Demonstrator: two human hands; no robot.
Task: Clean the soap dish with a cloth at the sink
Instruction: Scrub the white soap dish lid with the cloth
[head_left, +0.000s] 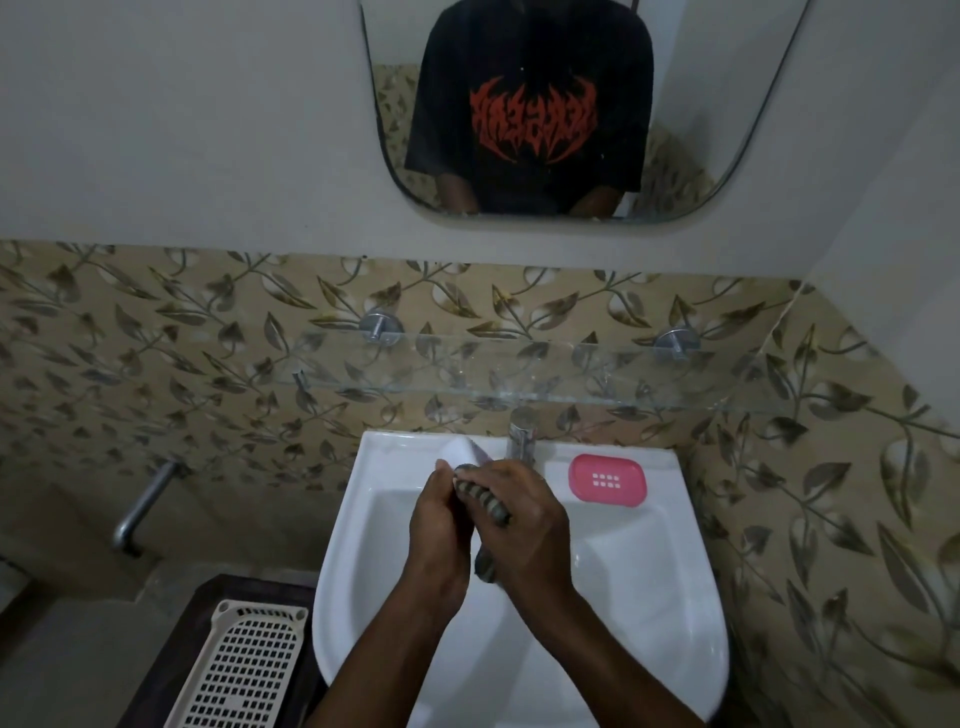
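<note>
Leaf-patterned wall tiles behind white sink (358, 525), tap (522, 434) at rear rim, pink soap dish (608, 479) lying on rim just right of tap, apart from both hands. Over basin: left hand (441, 519) curled round a white piece (460, 452), right hand (527, 519) gripping striped cloth (485, 501) against it. Red lettering on black shirt (532, 62) in mirror (727, 104): illegible.

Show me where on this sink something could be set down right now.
Bare: the sink's rear left corner; the basin floor nearest the person; the glass shelf between its brackets. Crowded: the pink soap dish fills the rear right ledge, and the left hand and right hand, gripping the cloth, block the middle under the tap.
</note>
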